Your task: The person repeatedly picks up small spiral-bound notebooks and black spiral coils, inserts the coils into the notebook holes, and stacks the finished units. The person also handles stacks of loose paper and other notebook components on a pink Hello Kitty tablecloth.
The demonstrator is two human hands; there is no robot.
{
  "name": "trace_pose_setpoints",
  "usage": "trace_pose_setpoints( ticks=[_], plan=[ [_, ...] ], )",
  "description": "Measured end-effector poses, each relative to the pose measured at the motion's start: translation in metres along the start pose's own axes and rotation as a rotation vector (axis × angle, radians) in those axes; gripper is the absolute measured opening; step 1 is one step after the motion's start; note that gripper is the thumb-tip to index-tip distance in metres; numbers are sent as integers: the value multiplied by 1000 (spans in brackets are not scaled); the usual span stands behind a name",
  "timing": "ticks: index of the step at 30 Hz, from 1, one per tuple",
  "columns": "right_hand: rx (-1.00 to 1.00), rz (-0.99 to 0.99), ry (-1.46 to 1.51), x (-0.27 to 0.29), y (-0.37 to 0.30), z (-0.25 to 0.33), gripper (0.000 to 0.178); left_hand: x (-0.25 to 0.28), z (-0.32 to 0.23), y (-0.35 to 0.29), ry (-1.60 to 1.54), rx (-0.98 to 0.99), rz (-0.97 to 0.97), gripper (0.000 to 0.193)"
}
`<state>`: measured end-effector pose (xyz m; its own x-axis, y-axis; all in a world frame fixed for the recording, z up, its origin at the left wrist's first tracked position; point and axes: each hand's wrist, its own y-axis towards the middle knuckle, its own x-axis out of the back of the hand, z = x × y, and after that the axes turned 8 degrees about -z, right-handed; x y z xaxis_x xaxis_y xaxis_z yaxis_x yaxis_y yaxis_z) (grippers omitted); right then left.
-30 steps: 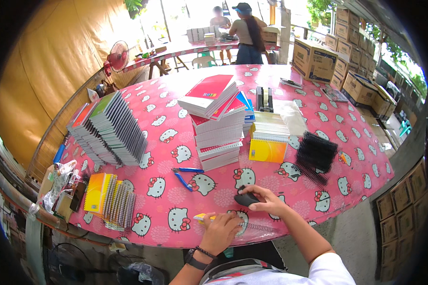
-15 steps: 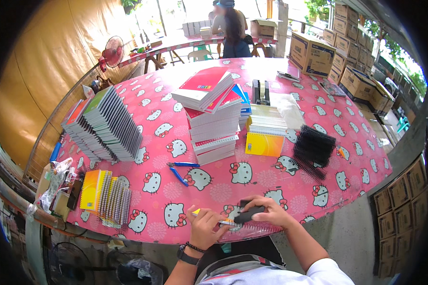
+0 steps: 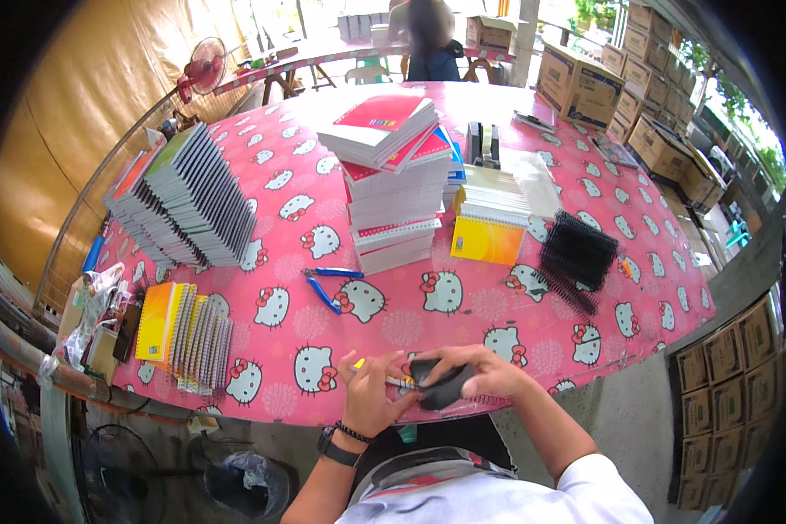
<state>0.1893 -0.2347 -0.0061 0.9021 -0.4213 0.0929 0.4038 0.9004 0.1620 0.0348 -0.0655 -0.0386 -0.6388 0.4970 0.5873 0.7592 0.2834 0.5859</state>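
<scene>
My left hand (image 3: 371,393) grips a small notebook (image 3: 400,381) with a yellow cover, held edge-on at the table's near edge. In my right hand (image 3: 485,371) is a dark grey, rounded block-like tool (image 3: 445,390), its exact kind unclear. The tool meets the notebook's edge close to my left fingertips. A thin spiral coil (image 3: 491,401) shows beneath my right hand, partly hidden by it. Ahead of my hands lie blue-handled pliers (image 3: 325,286), with their handles spread.
Tall notebook stacks rise mid-table (image 3: 393,196) and left (image 3: 196,201). Small spiral notebooks (image 3: 155,323) stand near left. Yellow-covered notebooks (image 3: 487,240), black coils (image 3: 575,253) and a tape dispenser (image 3: 482,144) sit right of centre. Cartons (image 3: 578,83) stand far right; a person (image 3: 430,44) is beyond.
My right hand and the dark tool have moved left along the notebook, closer to my left hand. Less of the coil shows now. The whole view has shifted slightly.
</scene>
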Motion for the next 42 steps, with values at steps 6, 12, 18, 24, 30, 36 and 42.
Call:
trace_pose_setpoints(
  ticks=[6, 12, 18, 24, 30, 36, 42],
  plan=[
    [-55, -44, 76, 9, 2, -14, 43, 2, 2, 8, -88, 110, -278, 68],
    [-101, -27, -23, 6, 11, -19, 44, -18, 43, -18, -714, 376, -126, 50],
    [-261, -60, -413, 10, 25, -18, 52, -20, 46, -16, -739, 367, -63, 45],
    [-154, 9, -45, 0, 35, -15, 43, -20, 47, -18, -669, 387, -40, 45],
    [-15, 27, -162, -12, 44, -16, 40, -22, 53, -19, -638, 349, -33, 46],
    [-4, 2, -74, -19, 47, -16, 46, -22, 53, -22, -620, 384, -71, 48],
    [300, -414, -1059, 12, 41, -22, 49, -14, 34, -3, -498, 372, -32, 39]
  ],
)
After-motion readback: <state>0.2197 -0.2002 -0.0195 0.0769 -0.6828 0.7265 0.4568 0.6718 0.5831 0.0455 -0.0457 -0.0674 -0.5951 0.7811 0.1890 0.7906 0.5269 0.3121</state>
